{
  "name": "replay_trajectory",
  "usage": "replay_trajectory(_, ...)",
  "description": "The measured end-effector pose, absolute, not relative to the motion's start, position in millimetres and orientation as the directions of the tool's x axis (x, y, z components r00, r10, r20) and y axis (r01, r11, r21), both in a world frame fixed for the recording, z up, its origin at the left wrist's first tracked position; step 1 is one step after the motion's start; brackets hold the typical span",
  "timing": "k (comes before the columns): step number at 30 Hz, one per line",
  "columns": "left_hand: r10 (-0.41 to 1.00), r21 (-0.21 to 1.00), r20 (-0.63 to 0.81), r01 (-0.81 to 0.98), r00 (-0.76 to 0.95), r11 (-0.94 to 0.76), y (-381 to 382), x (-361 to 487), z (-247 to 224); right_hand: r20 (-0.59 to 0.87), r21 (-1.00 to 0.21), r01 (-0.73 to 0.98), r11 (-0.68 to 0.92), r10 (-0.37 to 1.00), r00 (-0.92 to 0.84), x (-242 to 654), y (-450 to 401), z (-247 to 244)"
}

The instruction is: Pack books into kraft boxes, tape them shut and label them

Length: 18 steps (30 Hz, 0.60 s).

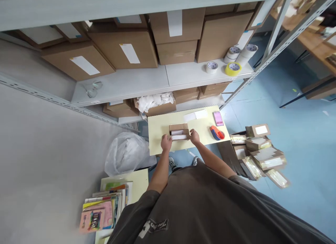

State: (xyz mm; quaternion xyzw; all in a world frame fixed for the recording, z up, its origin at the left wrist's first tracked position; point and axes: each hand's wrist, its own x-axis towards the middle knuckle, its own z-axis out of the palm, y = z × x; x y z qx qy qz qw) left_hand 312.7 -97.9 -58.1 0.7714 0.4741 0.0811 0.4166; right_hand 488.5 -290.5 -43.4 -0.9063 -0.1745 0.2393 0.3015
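An open cardboard box (178,126) sits on the pale yellow table (157,127), its back flap raised and white items (179,137) inside. My left hand (166,142) is closed on the box's left side. At its right end, my right hand (194,136) has its fingers bent around the edge. To the right lie an orange and blue tape dispenser (216,133) and a pink stack (218,118), blurred out. White paper sheets (195,115) rest behind the box.
A metal shelf (136,79) with large cartons (128,50) and tape rolls (233,69) stands ahead. Packed parcels (267,156) are piled on the floor at right. A plastic bag (126,153) and a stack of books (105,209) are at left.
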Motion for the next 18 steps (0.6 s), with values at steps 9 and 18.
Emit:
replay_trajectory(9, 0.490, 0.878, -0.469, 0.448, 0.735, 0.168, -46, 363, -49, -0.407, -0.565, 0.094, -0.820, 0.376, 0.832, 466, -291, -48)
replay_trajectory(18, 0.635, 0.789, -0.360, 0.586, 0.683, -0.183, -66, 341, -60, -0.378, -0.556, 0.212, -0.804, 0.472, 0.797, 467, -282, -52)
